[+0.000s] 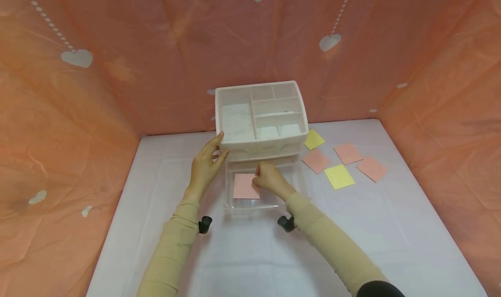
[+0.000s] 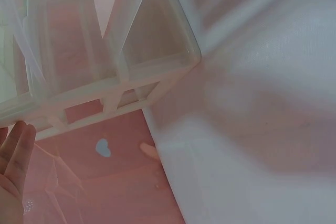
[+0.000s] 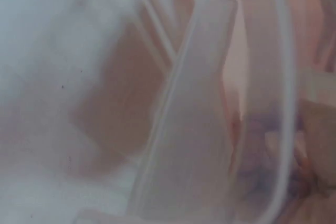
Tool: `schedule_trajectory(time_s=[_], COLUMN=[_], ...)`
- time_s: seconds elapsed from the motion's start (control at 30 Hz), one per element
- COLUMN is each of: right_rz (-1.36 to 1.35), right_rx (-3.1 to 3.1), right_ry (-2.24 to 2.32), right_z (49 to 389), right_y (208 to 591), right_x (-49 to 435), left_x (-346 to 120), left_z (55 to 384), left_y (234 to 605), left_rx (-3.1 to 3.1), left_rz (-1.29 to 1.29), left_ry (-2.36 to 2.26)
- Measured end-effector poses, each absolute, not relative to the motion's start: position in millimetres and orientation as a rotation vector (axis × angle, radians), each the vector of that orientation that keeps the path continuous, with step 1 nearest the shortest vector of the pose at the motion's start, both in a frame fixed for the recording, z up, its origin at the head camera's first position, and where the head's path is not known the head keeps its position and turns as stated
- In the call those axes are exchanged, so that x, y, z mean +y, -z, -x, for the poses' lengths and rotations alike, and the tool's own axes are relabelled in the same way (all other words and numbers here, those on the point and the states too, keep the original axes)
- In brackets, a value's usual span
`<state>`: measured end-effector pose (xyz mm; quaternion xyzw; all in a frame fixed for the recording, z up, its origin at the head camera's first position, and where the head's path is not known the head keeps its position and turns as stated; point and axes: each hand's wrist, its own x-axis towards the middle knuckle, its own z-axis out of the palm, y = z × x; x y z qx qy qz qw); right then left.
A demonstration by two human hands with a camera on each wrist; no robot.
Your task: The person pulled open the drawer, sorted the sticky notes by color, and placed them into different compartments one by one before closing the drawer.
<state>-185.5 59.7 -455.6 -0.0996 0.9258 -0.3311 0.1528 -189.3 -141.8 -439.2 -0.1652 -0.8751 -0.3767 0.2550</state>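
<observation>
White tabletop (image 1: 242,255): a clear drawer (image 1: 254,208) contains a pink note (image 1: 244,187).

An orange sheet (image 1: 176,71) goes from nine o'clock up over twelve to three. It has pale hearts (image 1: 79,58) at ten, twelve and one. A white table (image 1: 242,262) sits at six.

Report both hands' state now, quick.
Left hand: open, touching the white organizer.
Right hand: closed, holding a pink note by its edge.
</observation>
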Motion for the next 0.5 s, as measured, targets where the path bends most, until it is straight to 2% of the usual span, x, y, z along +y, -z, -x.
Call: schedule_trajectory(time_s=[0.5], right_rz=[0.448], right_rx=[2.432], right_ry=[1.296], right_z=[183], right_y=[442], right_x=[95], left_x=[-141], left_z=[187], left_y=[440], left_rx=[-2.376], left_rz=[0.449], left_ry=[1.015])
